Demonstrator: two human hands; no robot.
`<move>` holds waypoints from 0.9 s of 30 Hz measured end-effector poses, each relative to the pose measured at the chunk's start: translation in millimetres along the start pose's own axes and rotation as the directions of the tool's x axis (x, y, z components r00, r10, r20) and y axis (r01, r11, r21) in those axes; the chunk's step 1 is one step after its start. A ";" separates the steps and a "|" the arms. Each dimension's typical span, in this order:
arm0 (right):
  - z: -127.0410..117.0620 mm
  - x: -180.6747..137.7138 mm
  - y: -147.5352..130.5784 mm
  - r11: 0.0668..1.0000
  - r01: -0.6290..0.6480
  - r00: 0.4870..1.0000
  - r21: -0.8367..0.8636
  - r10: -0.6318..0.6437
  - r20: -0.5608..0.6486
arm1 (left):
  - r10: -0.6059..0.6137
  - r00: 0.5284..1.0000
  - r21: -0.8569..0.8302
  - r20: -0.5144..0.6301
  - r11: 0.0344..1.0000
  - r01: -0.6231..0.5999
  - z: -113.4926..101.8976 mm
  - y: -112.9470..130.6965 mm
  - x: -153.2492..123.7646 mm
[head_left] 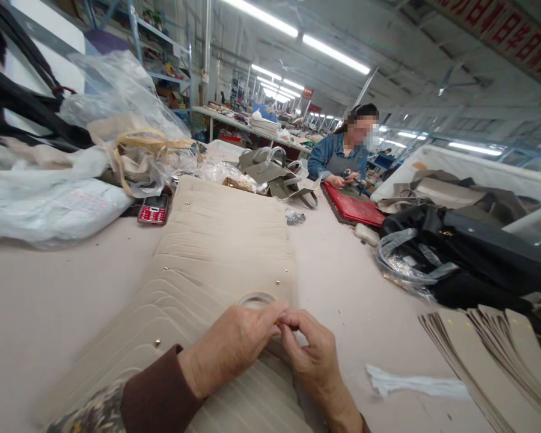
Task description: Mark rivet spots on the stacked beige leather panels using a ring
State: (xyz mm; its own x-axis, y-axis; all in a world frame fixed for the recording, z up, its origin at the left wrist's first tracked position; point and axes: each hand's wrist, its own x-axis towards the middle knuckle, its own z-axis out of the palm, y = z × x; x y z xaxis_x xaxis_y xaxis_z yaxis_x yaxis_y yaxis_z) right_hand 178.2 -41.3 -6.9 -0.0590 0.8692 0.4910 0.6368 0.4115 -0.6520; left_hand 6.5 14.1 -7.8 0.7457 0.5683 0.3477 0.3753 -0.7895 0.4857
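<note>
My left hand is closed around what looks like a roll of tape, whose pale ring shows above the fingers. My right hand is pinched shut, its fingertips meeting those of the left. A tiny yellowish bit shows between them, too small to name. Both hands are over a long stack of overlapping beige panels, fanned out like shingles. Small gold studs dot several of the panels.
A red phone and plastic-wrapped bundles lie at left. Black bags, a white strip and stacked beige strips are at right. Across the table, a co-worker handles something over a red pad.
</note>
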 end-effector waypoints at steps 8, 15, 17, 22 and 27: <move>8.3 0.4 0.8 0.992 -0.029 0.996 -0.120 0.018 -0.088 | -0.116 0.992 0.046 0.048 0.992 0.114 -5.4 -2.6 2.8; 10.5 27.0 -8.0 0.780 -0.502 0.847 0.375 0.530 0.032 | 0.020 0.975 0.029 -0.220 0.999 -0.014 -11.2 1.3 2.0; 7.5 34.6 -0.1 0.664 -0.582 0.774 0.469 0.630 0.069 | 0.017 0.971 0.068 -0.240 0.998 0.000 -12.9 -1.1 2.9; -2.6 31.5 27.9 0.601 -0.674 0.708 0.430 0.692 0.142 | -0.207 0.977 0.297 -0.040 0.931 0.210 -17.4 -17.0 7.2; -1.4 21.5 36.8 0.590 -0.705 0.692 0.393 0.694 0.200 | -0.269 0.954 0.334 0.134 0.918 0.211 -20.1 -16.5 9.1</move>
State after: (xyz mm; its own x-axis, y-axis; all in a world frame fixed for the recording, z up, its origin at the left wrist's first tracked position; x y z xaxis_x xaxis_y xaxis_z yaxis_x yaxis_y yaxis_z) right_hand 201.5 -7.9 -19.6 0.2470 0.9417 -0.2286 0.1150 -0.2627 -0.9580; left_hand -4.0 37.0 3.5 0.6845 0.7230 0.0934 0.6864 -0.6824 0.2514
